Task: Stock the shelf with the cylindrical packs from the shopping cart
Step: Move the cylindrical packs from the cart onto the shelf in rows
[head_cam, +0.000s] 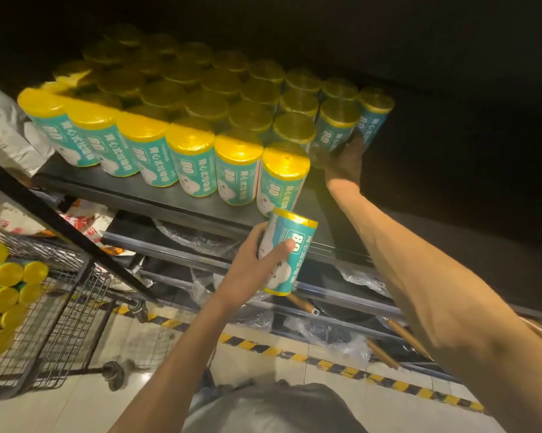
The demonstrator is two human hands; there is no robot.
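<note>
Several teal cylindrical packs with yellow tops stand upright in rows on the dark shelf (144, 195). My left hand (257, 264) grips one more teal pack (286, 254) below the shelf's front edge, tilted slightly. My right hand (346, 160) reaches onto the shelf's right end and holds the base of a pack (333, 132) standing there in shadow. More packs (4, 289) lie in the wire shopping cart (63, 310) at the lower left.
Lower shelves hold plastic-wrapped dark goods (201, 239) and wooden-handled items (397, 335). A black-and-yellow hazard strip (325, 364) runs along the tiled floor. White sacks (4, 126) sit to the left of the shelf. The shelf's right end is dark.
</note>
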